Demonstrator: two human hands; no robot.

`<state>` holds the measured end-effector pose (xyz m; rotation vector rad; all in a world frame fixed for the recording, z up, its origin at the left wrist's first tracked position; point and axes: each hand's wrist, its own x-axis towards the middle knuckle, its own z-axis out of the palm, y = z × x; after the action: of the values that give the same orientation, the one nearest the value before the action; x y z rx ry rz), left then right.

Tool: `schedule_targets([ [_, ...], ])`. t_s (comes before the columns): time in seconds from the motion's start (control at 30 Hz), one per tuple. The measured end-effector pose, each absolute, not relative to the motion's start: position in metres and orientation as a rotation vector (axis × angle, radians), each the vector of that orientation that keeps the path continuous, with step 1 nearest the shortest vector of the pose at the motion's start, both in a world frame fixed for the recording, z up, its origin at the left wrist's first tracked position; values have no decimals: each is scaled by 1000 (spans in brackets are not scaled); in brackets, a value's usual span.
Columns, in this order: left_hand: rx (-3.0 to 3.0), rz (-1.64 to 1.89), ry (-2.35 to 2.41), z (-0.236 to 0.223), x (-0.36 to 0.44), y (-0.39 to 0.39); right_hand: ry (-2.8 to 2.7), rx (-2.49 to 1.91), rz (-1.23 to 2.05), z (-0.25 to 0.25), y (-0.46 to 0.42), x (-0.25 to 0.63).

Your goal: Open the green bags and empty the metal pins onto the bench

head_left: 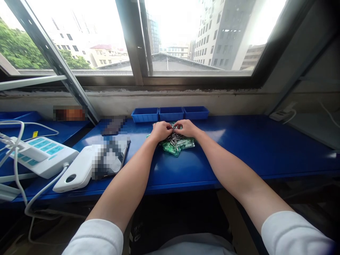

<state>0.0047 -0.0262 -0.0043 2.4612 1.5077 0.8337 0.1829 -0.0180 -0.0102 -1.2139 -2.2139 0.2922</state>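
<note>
A heap of small shiny metal pieces, screw-like in shape (174, 140), lies on green-tinted clear plastic bags (171, 148) on the blue table. My left hand (161, 131) is at the left of the heap, its fingers curled and drawn together over the metal pieces. From the right, my right hand (186, 128) reaches in with thumb and fingers bent in a pinch over the heap's far side. The fingertips of both hands are close to each other. Whatever is between them is too small to make out.
Three blue bins (171, 113) stand in a row behind the heap, against the wall. On the left are a white power bank (73, 175), a blurred phone-like slab (113, 156), a white power strip (45, 156) and loose cables. A metal shelf post (77, 95) rises there.
</note>
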Motion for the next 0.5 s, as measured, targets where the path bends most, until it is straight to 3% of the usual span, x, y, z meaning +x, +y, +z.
schedule_targets([
  [0.5, 2157, 1207, 1273, -2, 9, -26, -1960, -1087, 609, -6, -24, 180],
])
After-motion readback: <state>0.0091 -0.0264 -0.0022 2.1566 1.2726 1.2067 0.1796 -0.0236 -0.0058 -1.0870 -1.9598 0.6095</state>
